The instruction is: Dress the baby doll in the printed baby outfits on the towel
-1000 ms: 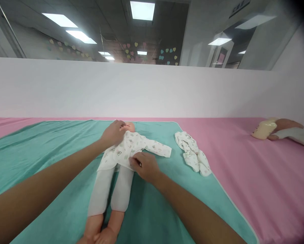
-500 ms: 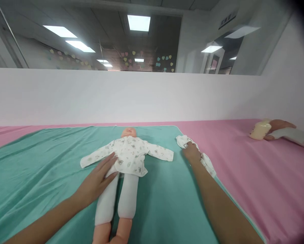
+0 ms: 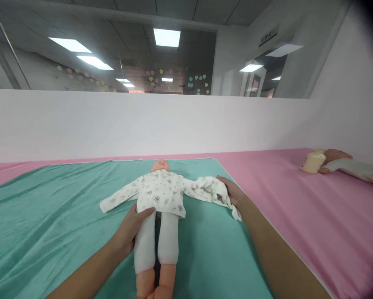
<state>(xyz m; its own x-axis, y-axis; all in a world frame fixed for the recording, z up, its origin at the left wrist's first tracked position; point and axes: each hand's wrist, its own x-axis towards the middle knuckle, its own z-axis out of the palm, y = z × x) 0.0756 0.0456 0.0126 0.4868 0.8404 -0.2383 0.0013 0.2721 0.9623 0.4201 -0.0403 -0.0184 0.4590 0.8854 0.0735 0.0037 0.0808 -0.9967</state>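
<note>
A baby doll (image 3: 159, 195) in a white printed top and white leggings lies face up on a teal mat (image 3: 49, 216). My left hand (image 3: 131, 227) rests against the doll's left thigh near the hip, its fingers curled round the leg. My right hand (image 3: 231, 192) grips a small white printed garment (image 3: 212, 189) and holds it just beside the doll's outstretched sleeve. The garment hangs bunched from my fingers.
The teal mat lies over a pink sheet (image 3: 298, 216). A white partition wall (image 3: 174, 124) runs along the far edge. At the far right another person's hand (image 3: 331, 160) holds a cream bottle (image 3: 312, 162) on the pink sheet.
My right hand went to the garment at the mat's edge, took hold of it and drew it left to the doll's sleeve. My left hand slid from the doll's head to its thigh.
</note>
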